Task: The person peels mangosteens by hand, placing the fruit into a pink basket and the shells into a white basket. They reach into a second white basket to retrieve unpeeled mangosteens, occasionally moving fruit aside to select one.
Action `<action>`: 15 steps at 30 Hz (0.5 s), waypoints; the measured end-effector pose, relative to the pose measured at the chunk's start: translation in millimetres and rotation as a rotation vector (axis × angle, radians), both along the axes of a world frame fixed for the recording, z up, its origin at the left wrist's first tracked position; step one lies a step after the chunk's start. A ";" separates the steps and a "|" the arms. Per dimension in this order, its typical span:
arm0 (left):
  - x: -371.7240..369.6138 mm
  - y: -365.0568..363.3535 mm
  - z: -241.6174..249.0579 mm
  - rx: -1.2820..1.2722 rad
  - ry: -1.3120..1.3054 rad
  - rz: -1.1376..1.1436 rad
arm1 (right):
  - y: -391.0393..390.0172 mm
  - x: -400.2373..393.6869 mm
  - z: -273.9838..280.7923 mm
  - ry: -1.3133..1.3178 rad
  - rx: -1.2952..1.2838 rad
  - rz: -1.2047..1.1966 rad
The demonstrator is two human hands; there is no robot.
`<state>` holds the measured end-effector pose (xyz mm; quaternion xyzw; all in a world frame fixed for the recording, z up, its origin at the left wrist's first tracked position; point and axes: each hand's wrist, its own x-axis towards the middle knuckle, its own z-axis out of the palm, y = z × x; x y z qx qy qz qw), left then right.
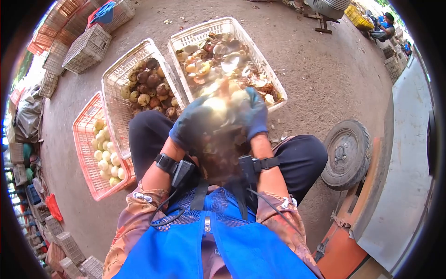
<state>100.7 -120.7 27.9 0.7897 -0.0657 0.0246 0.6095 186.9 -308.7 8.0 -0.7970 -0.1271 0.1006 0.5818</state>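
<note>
My left hand [188, 123] and my right hand [256, 114], both in blue gloves, face each other over my lap. Cupped between them is a motion-blurred clump of pale and brown peelings [216, 106]; the fingertips are smeared. Just beyond the hands stands a white crate [276, 88] with peelings [232, 60] in it. Another white crate [111, 100], holding brown and greenish round fruits [151, 81], is beside my left knee. Left of that, a pink crate [86, 153] contains pale peeled round fruits [109, 156]. More blurred brown bits [223, 160] lie between my legs.
A wheel with a tyre [347, 154] is near my right knee, beside an orange frame and a grey metal panel [399, 162]. Stacked crates [87, 49] stand at the upper left. At the upper right a person [384, 27] sits by a yellow crate [358, 17].
</note>
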 end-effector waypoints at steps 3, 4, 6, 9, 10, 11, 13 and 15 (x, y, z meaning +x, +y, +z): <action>-0.3 0.6 -1.9 0.004 -0.124 0.054 | -2.8 -1.6 32.3 0.339 0.508 -0.096; 3.0 -0.1 -19.3 0.003 -0.130 0.055 | -2.0 -2.7 24.9 0.334 0.508 -0.094; 5.9 -3.6 -52.6 -0.304 0.072 0.207 | 3.2 -8.8 13.1 -0.323 0.329 0.295; -2.8 1.7 6.4 0.040 0.097 0.031 | 12.6 -39.7 28.8 -0.141 0.335 0.272; -2.4 -0.1 6.2 0.042 0.096 0.027 | 14.4 -44.8 30.9 0.040 0.456 0.170; -0.9 -2.7 5.2 0.060 0.003 0.015 | 16.2 -45.6 23.7 0.082 0.522 0.126; 2.3 -0.8 -1.5 0.081 -0.095 0.001 | 13.9 -48.2 13.0 0.172 0.662 0.129; 3.0 5.2 -6.0 0.118 -0.296 -0.112 | 11.5 -46.4 7.8 0.268 0.797 0.134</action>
